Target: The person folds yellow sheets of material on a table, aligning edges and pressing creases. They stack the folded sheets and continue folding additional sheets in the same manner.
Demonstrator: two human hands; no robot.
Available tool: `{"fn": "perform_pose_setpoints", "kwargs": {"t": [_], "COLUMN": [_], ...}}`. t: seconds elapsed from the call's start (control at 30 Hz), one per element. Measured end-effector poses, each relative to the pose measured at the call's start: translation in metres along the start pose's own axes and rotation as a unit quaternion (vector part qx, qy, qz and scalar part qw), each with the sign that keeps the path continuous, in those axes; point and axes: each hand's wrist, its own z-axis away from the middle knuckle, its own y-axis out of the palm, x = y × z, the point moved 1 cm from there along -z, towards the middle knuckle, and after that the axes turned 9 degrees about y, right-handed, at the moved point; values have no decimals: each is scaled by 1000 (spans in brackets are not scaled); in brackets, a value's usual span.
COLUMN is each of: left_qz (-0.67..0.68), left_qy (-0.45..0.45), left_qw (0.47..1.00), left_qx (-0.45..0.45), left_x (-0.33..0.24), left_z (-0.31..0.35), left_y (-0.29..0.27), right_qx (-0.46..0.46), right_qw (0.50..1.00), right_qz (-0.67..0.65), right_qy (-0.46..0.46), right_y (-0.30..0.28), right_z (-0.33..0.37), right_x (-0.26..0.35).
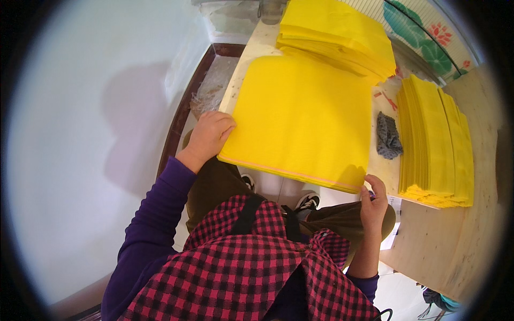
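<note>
A flat stack of yellow cloth sheets point(305, 117) lies in front of me, its near edge jutting over the table's front and showing a thin pinkish line. My left hand point(212, 135) is closed on the stack's left edge, close to the near-left corner, with the fingertips partly hidden. At the near-right corner, the thumb and forefinger of my right hand point(373, 205) pinch the edge of the same stack.
Behind lies a thicker pile of folded yellow cloth point(337, 37). To the right stand more folded yellow cloths point(433, 144), beside a crumpled grey dotted cloth point(388, 136) and a red strip point(386, 100). A white wall point(91, 107) rises at left; clear plastic wrap point(209, 96) lies beside the table.
</note>
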Motion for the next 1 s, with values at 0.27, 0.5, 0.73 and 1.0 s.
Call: {"fn": "perform_pose_setpoints", "kwargs": {"t": [0.27,0.5,0.73,1.0], "left_qz": [-2,-12,-37,-43], "left_qy": [4,36,48,68], "left_qw": [1000,999,998,997], "left_qx": [6,-2,-6,10], "left_x": [-4,0,-5,-10], "left_z": [-1,1,0,4], "left_y": [-3,-1,-4,-10], "right_qx": [2,0,-2,0], "right_qw": [999,999,999,1000], "right_qz": [-27,-30,-32,-22], "right_qy": [41,26,18,10], "right_y": [1,1,4,6], "right_z": [2,4,5,8], "right_x": [3,2,1,-1]}}
